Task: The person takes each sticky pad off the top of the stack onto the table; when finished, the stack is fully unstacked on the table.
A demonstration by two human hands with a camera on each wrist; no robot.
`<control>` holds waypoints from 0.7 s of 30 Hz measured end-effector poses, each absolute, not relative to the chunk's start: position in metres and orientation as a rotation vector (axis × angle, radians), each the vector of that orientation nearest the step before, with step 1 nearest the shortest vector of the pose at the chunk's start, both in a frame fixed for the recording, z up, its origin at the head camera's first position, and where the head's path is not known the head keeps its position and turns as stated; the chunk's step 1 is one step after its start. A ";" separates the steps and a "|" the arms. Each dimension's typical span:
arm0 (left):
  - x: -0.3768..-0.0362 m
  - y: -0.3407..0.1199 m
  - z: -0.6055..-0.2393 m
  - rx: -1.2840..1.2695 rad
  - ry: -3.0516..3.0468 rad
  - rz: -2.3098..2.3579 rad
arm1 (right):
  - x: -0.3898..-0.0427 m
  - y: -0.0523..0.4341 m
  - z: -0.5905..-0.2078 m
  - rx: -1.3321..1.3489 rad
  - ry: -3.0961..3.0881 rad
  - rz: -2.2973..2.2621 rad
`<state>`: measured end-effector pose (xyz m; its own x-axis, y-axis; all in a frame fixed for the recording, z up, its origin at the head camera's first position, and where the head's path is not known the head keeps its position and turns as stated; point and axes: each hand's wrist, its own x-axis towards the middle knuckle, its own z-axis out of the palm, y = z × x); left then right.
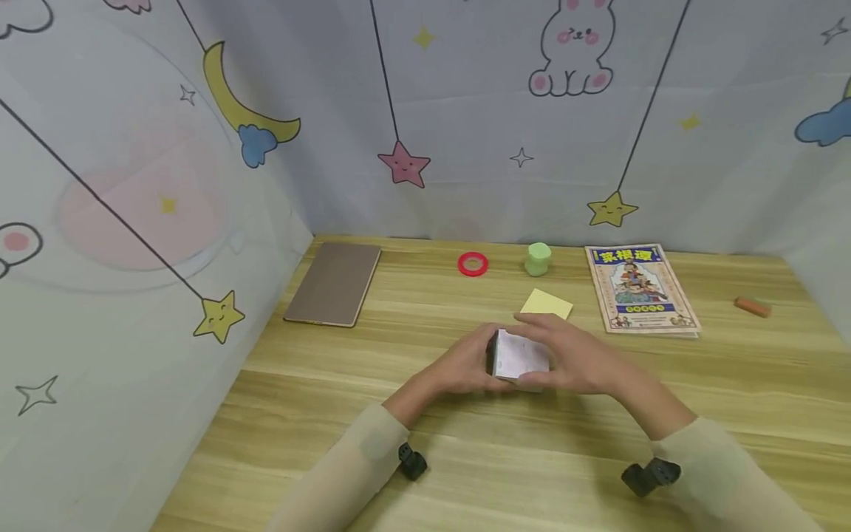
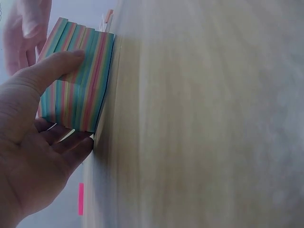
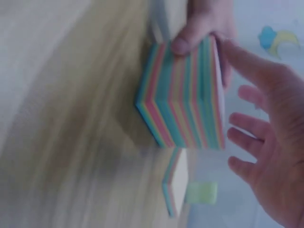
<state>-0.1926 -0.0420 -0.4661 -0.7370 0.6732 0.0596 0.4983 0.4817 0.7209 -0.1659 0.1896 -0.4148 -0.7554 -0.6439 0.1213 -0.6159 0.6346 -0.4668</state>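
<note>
A thick block of note paper (image 1: 521,356), with edges striped pink, teal and yellow, stands low over the table near its middle. My left hand (image 1: 468,362) grips its left side, the thumb lying on the striped near face (image 2: 78,95) and the other fingers beneath or behind it. At the right, my right hand (image 1: 581,356) hovers with spread, slightly bent fingers around the pale top. In the right wrist view its fingers (image 3: 249,128) stand apart from the block; whether the thumb touches the top edge I cannot tell. A thinner yellow-topped note pad (image 1: 547,303) lies just behind.
A brown notebook (image 1: 335,284) lies at the back left. Along the rear are a red ring (image 1: 473,273), a light green jar-like piece (image 1: 538,260) and an illustrated booklet (image 1: 638,288). A small orange-brown stick (image 1: 753,307) lies far right. A printed curtain (image 1: 465,96) encloses the table.
</note>
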 end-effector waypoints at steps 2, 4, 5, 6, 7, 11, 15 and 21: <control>-0.193 -0.042 -0.466 1.001 2.502 1.096 | -0.162 0.186 -0.418 -1.123 2.791 -0.720; -0.192 -0.042 -0.466 1.001 2.505 1.088 | -0.160 0.183 -0.422 -1.161 2.807 -0.669; -0.192 -0.042 -0.466 1.004 2.505 1.089 | -0.160 0.182 -0.424 -1.174 2.812 -0.654; -0.192 -0.042 -0.466 1.009 2.506 1.091 | -0.159 0.181 -0.425 -1.187 2.819 -0.638; -0.192 -0.042 -0.467 1.012 2.505 1.094 | -0.159 0.180 -0.426 -1.194 2.828 -0.623; -0.192 -0.042 -0.466 1.019 2.490 1.121 | -0.160 0.178 -0.428 -1.215 2.858 -0.601; -0.192 -0.042 -0.465 1.018 2.487 1.132 | -0.160 0.176 -0.428 -1.207 2.866 -0.614; -0.192 -0.043 -0.466 1.009 2.497 1.113 | -0.160 0.176 -0.427 -1.208 2.862 -0.629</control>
<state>-0.1921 -0.0429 -0.4659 -0.7376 0.6718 0.0679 0.4997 0.4754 0.7240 -0.1605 0.1755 -0.4272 -0.7091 -0.6826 0.1765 -0.6938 0.6309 -0.3474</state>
